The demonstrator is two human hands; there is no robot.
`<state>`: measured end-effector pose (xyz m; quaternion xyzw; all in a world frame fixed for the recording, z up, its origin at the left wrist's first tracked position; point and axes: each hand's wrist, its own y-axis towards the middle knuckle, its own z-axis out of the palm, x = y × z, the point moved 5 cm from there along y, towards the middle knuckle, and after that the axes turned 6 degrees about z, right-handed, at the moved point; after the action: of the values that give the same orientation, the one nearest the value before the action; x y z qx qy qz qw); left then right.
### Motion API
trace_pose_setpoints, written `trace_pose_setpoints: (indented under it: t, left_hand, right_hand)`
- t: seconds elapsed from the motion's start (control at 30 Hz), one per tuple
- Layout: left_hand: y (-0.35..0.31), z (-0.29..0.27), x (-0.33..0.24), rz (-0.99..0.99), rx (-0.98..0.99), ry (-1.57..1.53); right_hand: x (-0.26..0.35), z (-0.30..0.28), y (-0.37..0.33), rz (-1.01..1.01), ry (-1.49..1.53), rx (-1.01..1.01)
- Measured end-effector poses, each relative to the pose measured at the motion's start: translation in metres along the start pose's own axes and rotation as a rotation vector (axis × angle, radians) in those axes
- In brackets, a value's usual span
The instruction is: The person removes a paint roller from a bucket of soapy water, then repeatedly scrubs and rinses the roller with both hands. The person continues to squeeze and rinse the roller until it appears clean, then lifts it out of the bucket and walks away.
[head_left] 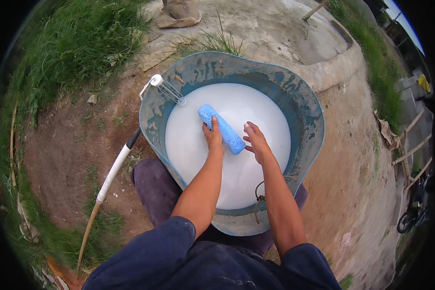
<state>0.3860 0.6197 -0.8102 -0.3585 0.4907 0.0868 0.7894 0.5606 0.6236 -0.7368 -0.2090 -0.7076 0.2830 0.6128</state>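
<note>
While the left hand (214,138) is gripping the blue roller sleeve (226,134) over the white liquid (256,105), the right hand (259,145) is hovering, fingers loosely spread, just beside its near end — open liquid is surrounding both, the rim of the tub (305,104) curving well clear.

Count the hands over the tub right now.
2: the left hand grips the blue roller sleeve; the right hand is open beside the sleeve's lower end. No others show.

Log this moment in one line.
left hand: gripping blue roller; right hand: open by its near end, contact unclear; roller: over white liquid in tub; wire frame: at tub's left rim
</note>
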Motion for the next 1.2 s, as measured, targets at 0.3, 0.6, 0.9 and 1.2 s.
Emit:
trace_pose_setpoints:
  t: [0.3,0.6,0.9,1.2]
  left_hand:
    - [0.006,-0.012,0.112,-0.298,0.057,0.250]
    - [0.077,-0.015,0.239,-0.275,0.363,1.150]
    - [0.047,0.001,0.171,-0.487,0.041,0.284]
    - [0.025,0.060,0.003,-0.371,0.286,-0.926]
  right_hand:
    - [-0.142,0.028,0.107,-0.076,-0.735,-0.181]
    - [-0.189,0.022,0.137,0.025,-1.226,0.170]
    - [-0.098,0.005,0.102,0.083,-0.670,0.209]
    - [0.023,0.018,-0.064,0.333,0.185,0.307]
